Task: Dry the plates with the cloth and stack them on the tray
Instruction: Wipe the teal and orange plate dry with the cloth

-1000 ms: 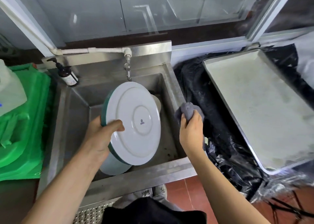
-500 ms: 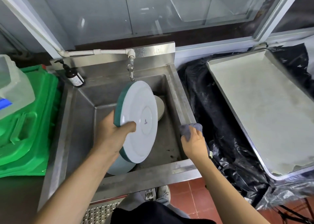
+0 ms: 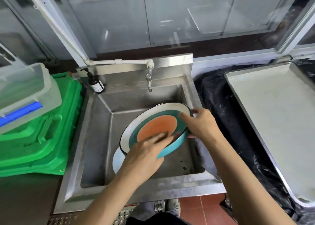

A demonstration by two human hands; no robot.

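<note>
A plate (image 3: 158, 125) with an orange centre, teal ring and white rim is held face up, tilted, over the steel sink (image 3: 153, 189). My left hand (image 3: 144, 151) grips its near left edge, fingers blurred across the orange centre. On the plate's right rim my right hand (image 3: 201, 124) grips, thumb on the face. No cloth shows. A pale plate (image 3: 117, 160) stands in the sink, partly hidden by the held plate. To the right lies the large metal tray (image 3: 272, 114) with nothing on it.
A tap (image 3: 149, 81) hangs over the sink's back wall and a brown pump bottle (image 3: 96, 85) stands at its back left corner. Left are a green crate (image 3: 42, 136) and a clear plastic box (image 3: 25, 90). Black plastic sheet (image 3: 216, 102) lies under the tray.
The plate has been turned from underside-towards-me to face up. My right hand, which held the grey cloth at the sink's right edge, moved left onto the plate's rim; the cloth is out of sight.
</note>
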